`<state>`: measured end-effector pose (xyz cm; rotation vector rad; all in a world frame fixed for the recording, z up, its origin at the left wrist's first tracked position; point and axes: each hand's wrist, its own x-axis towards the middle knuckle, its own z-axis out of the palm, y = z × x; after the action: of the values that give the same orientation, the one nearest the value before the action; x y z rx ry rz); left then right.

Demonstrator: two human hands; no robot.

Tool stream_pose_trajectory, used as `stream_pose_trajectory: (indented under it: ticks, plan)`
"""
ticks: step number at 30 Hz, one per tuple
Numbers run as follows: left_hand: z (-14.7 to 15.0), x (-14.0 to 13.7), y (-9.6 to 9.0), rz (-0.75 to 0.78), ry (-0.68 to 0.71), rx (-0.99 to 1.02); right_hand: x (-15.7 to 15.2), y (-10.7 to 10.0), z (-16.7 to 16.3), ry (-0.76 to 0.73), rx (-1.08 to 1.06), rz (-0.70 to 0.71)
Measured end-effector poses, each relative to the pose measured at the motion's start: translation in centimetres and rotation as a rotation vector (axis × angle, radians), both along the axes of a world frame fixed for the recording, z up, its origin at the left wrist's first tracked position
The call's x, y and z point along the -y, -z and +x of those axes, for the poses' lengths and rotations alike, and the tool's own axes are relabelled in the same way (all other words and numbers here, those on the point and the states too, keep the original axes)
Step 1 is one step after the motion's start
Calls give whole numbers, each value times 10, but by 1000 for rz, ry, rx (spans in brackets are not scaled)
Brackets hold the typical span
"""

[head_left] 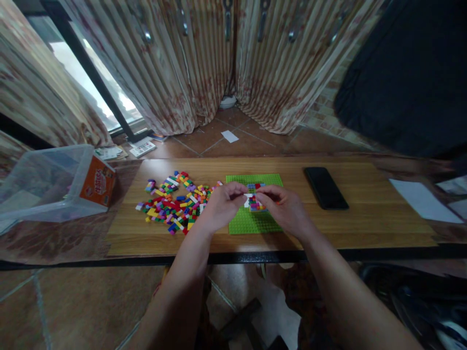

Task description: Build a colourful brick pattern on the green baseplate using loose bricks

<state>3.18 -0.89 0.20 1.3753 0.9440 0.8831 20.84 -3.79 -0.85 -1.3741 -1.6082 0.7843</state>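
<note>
A green studded baseplate [239,227] lies on the wooden table, bearing a small block of multicoloured toy bricks [258,206]. Over its left part, my left hand [228,204] is closed in a pinch, with a white toy brick [248,196] at its fingertips. My right hand [286,206] comes in from the other side, thumb and fingers pinched together against the built bricks. What lies inside the right pinch is too small and partly hidden to make out. Fingertips of both hands are close together above the build.
Left of the baseplate spreads a pile of loose toy bricks [170,206]. A black phone [326,188] lies to the right on the wooden table [379,209]. A clear plastic bin [58,184] with an orange label stands far left, and white paper [425,199] lies far right.
</note>
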Motion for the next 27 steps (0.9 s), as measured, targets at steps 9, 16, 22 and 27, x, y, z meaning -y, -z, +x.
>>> stream_pose_trajectory:
  ticks: [9, 16, 22, 27]
  plan:
    - [0, 5, -4, -10, 57, 94, -1, -3, -14, -81, -338, -209]
    - [-18, 1, -13, -17, -2, 102, 1, -4, -23, -88, -389, -211]
    - [-61, -10, -15, 106, -363, -140, 16, 8, -54, -203, 89, -148]
    - [-90, -9, -12, 194, -210, -558, 19, 21, -74, -259, 478, -11]
